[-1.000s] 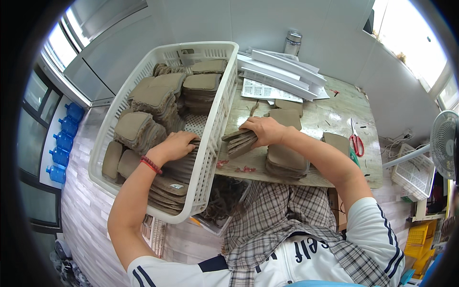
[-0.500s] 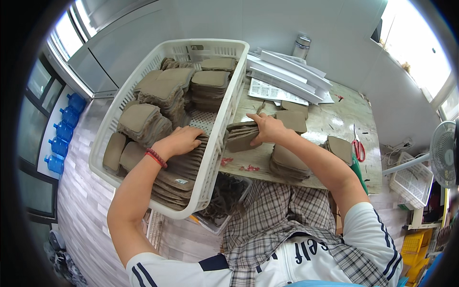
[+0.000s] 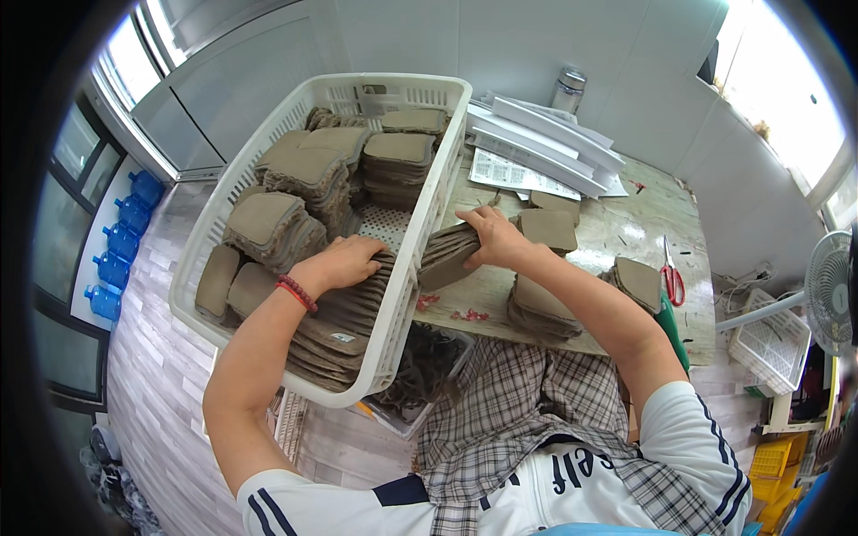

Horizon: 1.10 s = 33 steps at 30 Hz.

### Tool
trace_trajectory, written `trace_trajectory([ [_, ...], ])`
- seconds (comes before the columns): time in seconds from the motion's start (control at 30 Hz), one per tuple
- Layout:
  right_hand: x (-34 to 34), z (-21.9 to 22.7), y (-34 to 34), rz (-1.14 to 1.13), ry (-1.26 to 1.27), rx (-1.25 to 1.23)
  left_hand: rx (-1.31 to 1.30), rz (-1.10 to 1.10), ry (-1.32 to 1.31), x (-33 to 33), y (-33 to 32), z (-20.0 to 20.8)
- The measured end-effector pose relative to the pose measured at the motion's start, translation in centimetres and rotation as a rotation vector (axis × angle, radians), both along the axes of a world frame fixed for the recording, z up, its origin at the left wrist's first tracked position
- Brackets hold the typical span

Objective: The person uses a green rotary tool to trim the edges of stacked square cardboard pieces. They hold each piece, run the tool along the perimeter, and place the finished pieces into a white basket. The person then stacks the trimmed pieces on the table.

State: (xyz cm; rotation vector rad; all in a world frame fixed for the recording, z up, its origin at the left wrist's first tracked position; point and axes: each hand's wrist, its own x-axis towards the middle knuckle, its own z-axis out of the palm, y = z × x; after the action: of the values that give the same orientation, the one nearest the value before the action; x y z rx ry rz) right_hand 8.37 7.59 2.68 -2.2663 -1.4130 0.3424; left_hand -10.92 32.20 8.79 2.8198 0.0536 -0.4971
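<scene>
Brown-grey cloth pads with rounded corners fill much of a white plastic crate (image 3: 413,230). My left hand (image 3: 344,261) lies over the far end of a leaning row of pads (image 3: 335,335) along the crate's near right side. Its fingers curl against that end, with the fingertips partly hidden. On the table just right of the crate, my right hand (image 3: 493,238) is closed round a small bundle of the same pads (image 3: 449,255), thumb on the near side. The bundle is tilted and reaches close to the crate's wall.
More pad stacks (image 3: 541,306) lie on the table (image 3: 635,214), with red-handled scissors (image 3: 672,275) to the right. Behind are white papers (image 3: 536,147) and a lidded flask (image 3: 567,89). Below the crate sits a bin of dark strips (image 3: 420,366). A fan (image 3: 831,286) stands at right.
My right hand has shifted slightly left with its bundle, which now tilts more against the crate's side. My left hand stays on the row. The whole view has moved a little.
</scene>
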Motion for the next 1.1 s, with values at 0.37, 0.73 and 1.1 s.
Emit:
trace_trajectory([
  [0.37,-0.2,0.3,0.3,0.138,-0.429,-0.053,0.0,0.019,0.028,0.2,-0.3,0.4],
  [0.73,-0.5,17.3,-2.6,-0.304,0.134,0.485,0.032,-0.027,-0.01,0.0,0.2,-1.3],
  [1.1,-6.2,13.8,16.2,0.253,-0.436,-0.311,0.118,-0.021,-0.194,-1.9,-2.0,-1.0],
])
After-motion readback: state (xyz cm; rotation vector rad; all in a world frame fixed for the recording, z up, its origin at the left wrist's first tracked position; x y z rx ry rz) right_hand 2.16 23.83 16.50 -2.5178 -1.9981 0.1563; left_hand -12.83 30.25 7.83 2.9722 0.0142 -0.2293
